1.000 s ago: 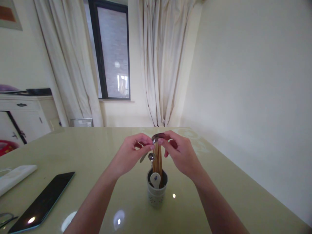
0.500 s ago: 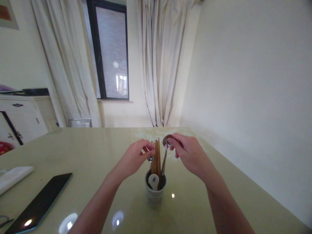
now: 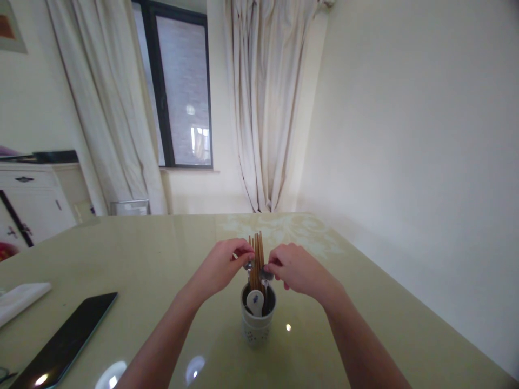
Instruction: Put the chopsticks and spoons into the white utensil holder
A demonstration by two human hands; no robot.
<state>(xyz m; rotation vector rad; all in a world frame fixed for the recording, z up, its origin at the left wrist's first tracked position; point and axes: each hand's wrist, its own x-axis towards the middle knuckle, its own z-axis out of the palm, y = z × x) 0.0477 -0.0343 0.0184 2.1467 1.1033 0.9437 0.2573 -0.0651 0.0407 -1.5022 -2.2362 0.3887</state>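
A pale patterned cup (image 3: 256,329) stands upright on the table, holding several wooden chopsticks (image 3: 257,265) and a white ceramic spoon (image 3: 255,302) with a blue mark. My left hand (image 3: 227,265) pinches the bowl of a metal spoon (image 3: 248,265) at the left of the chopsticks; its handle points down into the cup. On the right side, my right hand (image 3: 295,267) has thumb and fingers closed on the bowl of a second metal spoon (image 3: 265,275), whose handle is down in the cup. Both lower handle ends are hidden by the cup.
A black tablet-like slab (image 3: 67,340) lies on the glossy table (image 3: 182,335) at the left, near a white flat object (image 3: 24,302). Beyond the table are a white cabinet (image 3: 36,194), curtains (image 3: 267,108) and a window (image 3: 184,92). A bare wall (image 3: 425,135) runs along the right.
My right hand has moved down and left, lowering its metal spoon deeper into the cup. My left hand stays nearly in place on the other spoon. The view has shifted slightly.
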